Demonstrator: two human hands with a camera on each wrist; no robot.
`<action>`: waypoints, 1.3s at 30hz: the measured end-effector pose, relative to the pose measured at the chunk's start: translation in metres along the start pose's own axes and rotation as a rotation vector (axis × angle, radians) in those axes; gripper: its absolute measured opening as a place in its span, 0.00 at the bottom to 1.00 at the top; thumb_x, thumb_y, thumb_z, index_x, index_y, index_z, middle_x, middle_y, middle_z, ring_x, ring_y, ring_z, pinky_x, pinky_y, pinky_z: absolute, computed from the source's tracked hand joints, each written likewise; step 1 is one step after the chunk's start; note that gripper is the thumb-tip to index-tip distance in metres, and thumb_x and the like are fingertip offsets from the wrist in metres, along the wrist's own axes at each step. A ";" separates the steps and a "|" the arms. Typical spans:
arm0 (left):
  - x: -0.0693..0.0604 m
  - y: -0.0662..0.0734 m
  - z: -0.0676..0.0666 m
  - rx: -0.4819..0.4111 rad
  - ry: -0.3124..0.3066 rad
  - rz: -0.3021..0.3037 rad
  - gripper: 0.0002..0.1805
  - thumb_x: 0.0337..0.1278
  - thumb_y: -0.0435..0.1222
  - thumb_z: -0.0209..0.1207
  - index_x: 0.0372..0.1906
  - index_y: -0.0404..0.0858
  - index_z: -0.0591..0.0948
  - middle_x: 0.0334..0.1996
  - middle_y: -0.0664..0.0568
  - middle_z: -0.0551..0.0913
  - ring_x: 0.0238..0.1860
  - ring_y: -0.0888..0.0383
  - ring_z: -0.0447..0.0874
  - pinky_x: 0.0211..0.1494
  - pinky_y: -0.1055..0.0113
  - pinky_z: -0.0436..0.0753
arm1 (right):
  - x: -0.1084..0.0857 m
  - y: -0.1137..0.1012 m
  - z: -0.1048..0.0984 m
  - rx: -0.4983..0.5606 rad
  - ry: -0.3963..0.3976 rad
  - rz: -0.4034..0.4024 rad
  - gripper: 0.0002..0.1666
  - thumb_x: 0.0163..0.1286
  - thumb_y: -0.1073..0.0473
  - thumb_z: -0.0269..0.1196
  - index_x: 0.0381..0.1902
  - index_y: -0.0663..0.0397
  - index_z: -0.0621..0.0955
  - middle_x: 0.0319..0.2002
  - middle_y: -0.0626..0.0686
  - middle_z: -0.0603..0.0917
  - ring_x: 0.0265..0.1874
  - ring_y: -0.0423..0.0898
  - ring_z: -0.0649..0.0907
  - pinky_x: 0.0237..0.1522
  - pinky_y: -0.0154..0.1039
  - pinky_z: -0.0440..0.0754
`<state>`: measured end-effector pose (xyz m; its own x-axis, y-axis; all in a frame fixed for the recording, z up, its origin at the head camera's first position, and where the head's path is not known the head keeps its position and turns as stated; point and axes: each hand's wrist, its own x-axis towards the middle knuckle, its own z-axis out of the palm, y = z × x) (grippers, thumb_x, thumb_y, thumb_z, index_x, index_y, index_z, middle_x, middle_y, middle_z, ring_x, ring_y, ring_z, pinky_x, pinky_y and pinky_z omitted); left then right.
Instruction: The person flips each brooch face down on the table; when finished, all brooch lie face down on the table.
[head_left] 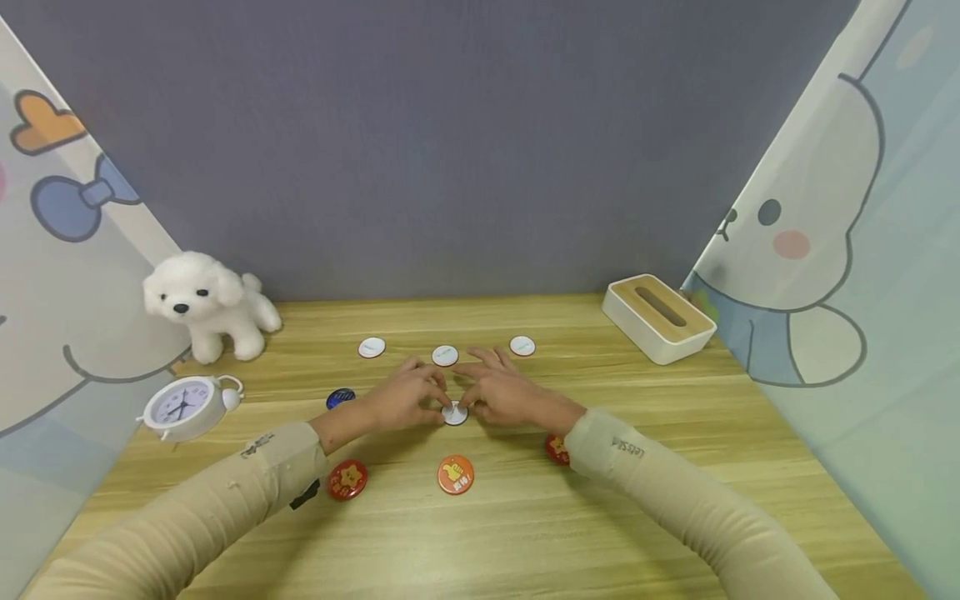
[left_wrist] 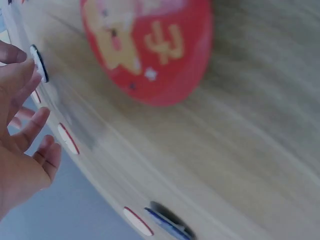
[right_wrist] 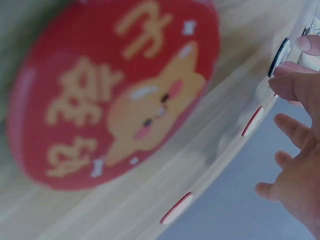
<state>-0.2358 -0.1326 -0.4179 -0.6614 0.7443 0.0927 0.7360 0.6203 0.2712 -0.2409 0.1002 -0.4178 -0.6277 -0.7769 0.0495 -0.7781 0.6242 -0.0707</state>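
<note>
Both hands meet at a round badge with a white face and dark rim, near the middle of the table. My left hand holds its left side with thumb and index finger. From the other side my right hand holds it the same way, its remaining fingers spread. In the left wrist view the dark-rimmed badge sits at the left thumb and fingertip. The right wrist view shows the badge beside the right thumb and index finger. Whether it touches the table I cannot tell.
White badges with red rims lie behind the hands. Nearer are a blue badge, an orange badge and red badges, one partly under the right sleeve. A plush dog, alarm clock and tissue box stand at the sides.
</note>
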 end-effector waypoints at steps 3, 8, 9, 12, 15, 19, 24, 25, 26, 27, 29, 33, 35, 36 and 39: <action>0.001 0.000 -0.004 0.028 -0.019 0.020 0.11 0.55 0.45 0.71 0.43 0.49 0.91 0.51 0.49 0.83 0.50 0.51 0.70 0.55 0.51 0.70 | 0.001 0.000 -0.003 -0.001 -0.013 -0.001 0.14 0.66 0.59 0.66 0.44 0.32 0.90 0.73 0.51 0.71 0.76 0.64 0.59 0.68 0.76 0.55; 0.001 0.002 -0.006 0.057 -0.051 0.016 0.11 0.56 0.46 0.70 0.44 0.50 0.91 0.51 0.50 0.84 0.49 0.52 0.71 0.55 0.52 0.71 | 0.002 -0.001 -0.004 -0.017 -0.031 -0.007 0.15 0.65 0.59 0.65 0.44 0.33 0.89 0.73 0.51 0.71 0.76 0.65 0.59 0.67 0.77 0.56; 0.001 0.003 -0.006 0.058 -0.055 0.016 0.12 0.56 0.47 0.70 0.44 0.50 0.91 0.51 0.50 0.84 0.49 0.52 0.71 0.54 0.52 0.71 | 0.002 -0.001 -0.004 -0.019 -0.032 -0.005 0.15 0.65 0.59 0.66 0.44 0.33 0.89 0.73 0.51 0.71 0.76 0.65 0.59 0.67 0.76 0.56; 0.000 0.003 -0.006 0.060 -0.063 0.016 0.12 0.56 0.47 0.70 0.44 0.50 0.91 0.51 0.50 0.84 0.48 0.53 0.70 0.53 0.54 0.71 | 0.001 -0.002 -0.004 -0.014 -0.033 0.002 0.15 0.64 0.59 0.66 0.44 0.33 0.89 0.73 0.51 0.70 0.77 0.64 0.59 0.68 0.76 0.55; 0.000 0.004 -0.007 0.061 -0.071 0.012 0.12 0.57 0.47 0.70 0.44 0.50 0.91 0.51 0.50 0.84 0.49 0.53 0.70 0.54 0.53 0.71 | 0.000 -0.003 -0.005 -0.004 -0.033 0.004 0.15 0.64 0.60 0.66 0.44 0.33 0.89 0.74 0.51 0.70 0.77 0.64 0.59 0.68 0.76 0.55; 0.000 0.006 -0.009 0.052 -0.084 0.002 0.12 0.57 0.47 0.70 0.44 0.50 0.91 0.52 0.50 0.84 0.49 0.52 0.70 0.54 0.53 0.71 | -0.001 -0.004 -0.007 0.003 -0.037 -0.002 0.15 0.64 0.60 0.66 0.45 0.34 0.89 0.74 0.51 0.70 0.77 0.64 0.59 0.68 0.76 0.55; 0.000 0.006 -0.009 0.052 -0.093 -0.008 0.12 0.57 0.47 0.69 0.44 0.50 0.91 0.52 0.50 0.84 0.50 0.52 0.71 0.54 0.53 0.71 | 0.001 -0.005 -0.007 -0.004 -0.052 0.000 0.16 0.65 0.60 0.65 0.45 0.34 0.89 0.74 0.51 0.69 0.77 0.64 0.59 0.68 0.76 0.55; 0.000 0.006 -0.009 0.055 -0.093 -0.008 0.12 0.57 0.48 0.69 0.44 0.50 0.91 0.52 0.50 0.84 0.50 0.52 0.71 0.55 0.53 0.71 | 0.001 -0.005 -0.006 -0.007 -0.055 0.002 0.16 0.65 0.60 0.65 0.45 0.33 0.89 0.74 0.51 0.69 0.77 0.64 0.59 0.68 0.76 0.55; 0.000 0.006 -0.009 0.055 -0.093 -0.008 0.12 0.57 0.48 0.69 0.44 0.50 0.91 0.51 0.50 0.84 0.50 0.52 0.71 0.55 0.53 0.71 | 0.001 -0.005 -0.006 -0.008 -0.057 0.004 0.16 0.65 0.60 0.65 0.45 0.33 0.89 0.74 0.50 0.69 0.77 0.64 0.58 0.69 0.76 0.55; 0.000 0.006 -0.009 0.056 -0.093 -0.007 0.12 0.57 0.48 0.69 0.44 0.50 0.91 0.51 0.50 0.84 0.50 0.52 0.71 0.55 0.53 0.71 | 0.001 -0.004 -0.005 -0.009 -0.059 0.005 0.16 0.65 0.60 0.65 0.45 0.33 0.89 0.74 0.50 0.69 0.77 0.64 0.58 0.69 0.76 0.55; 0.000 0.007 -0.009 0.056 -0.092 -0.006 0.12 0.57 0.48 0.69 0.44 0.50 0.91 0.51 0.50 0.84 0.50 0.52 0.71 0.54 0.53 0.71 | 0.002 -0.004 -0.005 -0.009 -0.063 0.008 0.16 0.65 0.60 0.65 0.45 0.33 0.89 0.74 0.50 0.69 0.77 0.64 0.58 0.69 0.76 0.55; -0.001 0.008 -0.009 0.053 -0.088 -0.001 0.12 0.57 0.47 0.69 0.45 0.49 0.91 0.50 0.50 0.84 0.50 0.52 0.71 0.54 0.53 0.71 | 0.001 -0.004 -0.005 -0.008 -0.069 0.015 0.15 0.66 0.60 0.65 0.46 0.33 0.89 0.74 0.50 0.69 0.77 0.64 0.58 0.69 0.76 0.55; -0.001 0.008 -0.010 0.051 -0.085 0.000 0.12 0.57 0.47 0.69 0.45 0.49 0.91 0.50 0.50 0.84 0.49 0.52 0.71 0.54 0.53 0.71 | 0.001 -0.005 -0.005 -0.005 -0.071 0.020 0.15 0.66 0.60 0.65 0.46 0.33 0.89 0.75 0.50 0.69 0.77 0.64 0.58 0.69 0.75 0.55; -0.001 0.008 -0.010 0.050 -0.085 0.000 0.12 0.57 0.47 0.69 0.45 0.49 0.91 0.49 0.50 0.85 0.49 0.52 0.71 0.53 0.54 0.71 | 0.001 -0.005 -0.005 0.000 -0.071 0.022 0.15 0.66 0.60 0.65 0.46 0.34 0.89 0.75 0.50 0.69 0.77 0.63 0.58 0.69 0.75 0.55; -0.002 0.007 -0.010 0.039 -0.097 -0.013 0.13 0.58 0.47 0.69 0.46 0.49 0.90 0.49 0.52 0.84 0.48 0.54 0.70 0.52 0.57 0.69 | 0.001 -0.004 -0.004 0.008 -0.064 0.025 0.16 0.65 0.60 0.65 0.46 0.34 0.89 0.74 0.50 0.70 0.77 0.63 0.58 0.69 0.75 0.55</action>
<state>-0.2305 -0.1316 -0.4067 -0.6555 0.7552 -0.0045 0.7336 0.6381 0.2339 -0.2380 0.0973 -0.4134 -0.6439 -0.7650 -0.0159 -0.7618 0.6429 -0.0794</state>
